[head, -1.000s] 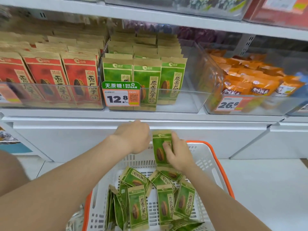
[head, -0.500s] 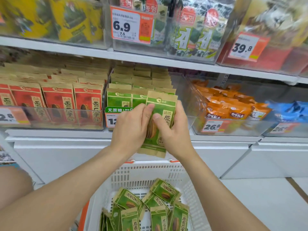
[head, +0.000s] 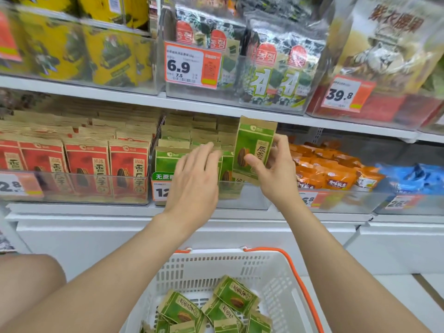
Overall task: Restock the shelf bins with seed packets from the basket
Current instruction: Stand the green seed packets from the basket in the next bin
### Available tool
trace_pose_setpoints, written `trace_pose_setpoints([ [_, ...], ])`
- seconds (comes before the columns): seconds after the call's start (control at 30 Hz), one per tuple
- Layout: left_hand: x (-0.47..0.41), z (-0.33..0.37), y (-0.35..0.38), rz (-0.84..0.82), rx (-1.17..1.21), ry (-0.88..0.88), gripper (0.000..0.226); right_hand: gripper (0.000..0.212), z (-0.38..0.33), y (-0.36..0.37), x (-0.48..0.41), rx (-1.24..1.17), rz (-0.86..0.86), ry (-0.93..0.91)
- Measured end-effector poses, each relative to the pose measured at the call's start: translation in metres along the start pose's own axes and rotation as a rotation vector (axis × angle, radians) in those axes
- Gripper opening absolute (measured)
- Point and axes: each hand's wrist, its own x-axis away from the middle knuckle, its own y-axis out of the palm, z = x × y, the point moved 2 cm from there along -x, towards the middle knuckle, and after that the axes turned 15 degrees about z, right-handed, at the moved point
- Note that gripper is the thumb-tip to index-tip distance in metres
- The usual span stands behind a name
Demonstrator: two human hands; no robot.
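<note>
My right hand (head: 276, 174) pinches a green seed packet (head: 253, 147) upright, held above the right side of the clear bin (head: 252, 200) of green packets. My left hand (head: 194, 179) has straight fingers that touch the tops of the green packets (head: 168, 158) standing in that bin. Below, the white basket (head: 276, 272) with orange handles holds several more green seed packets (head: 225, 306).
Red seed packets (head: 86, 164) fill the bin on the left; orange packets (head: 326, 169) and blue packets (head: 413, 176) fill bins on the right. The shelf above (head: 144, 99) carries seaweed packs with price tags. White cabinet fronts (head: 84, 236) stand below the bins.
The packet has risen from the basket to the green bin. My left hand has let go of it and now touches the packets in the bin; my right hand alone holds it.
</note>
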Motion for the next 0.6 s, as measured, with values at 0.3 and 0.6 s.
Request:
trace_pose_setpoints([
  [0.3, -0.003, -0.007, 0.009, -0.152, -0.074, -0.082, 0.076, 0.052, 0.018, 0.023, -0.019, 0.315, -0.313, 0.09],
  [0.6, -0.005, -0.008, 0.011, -0.187, -0.116, -0.074, 0.085, 0.044, 0.01, 0.036, -0.008, 0.525, -0.342, 0.324],
])
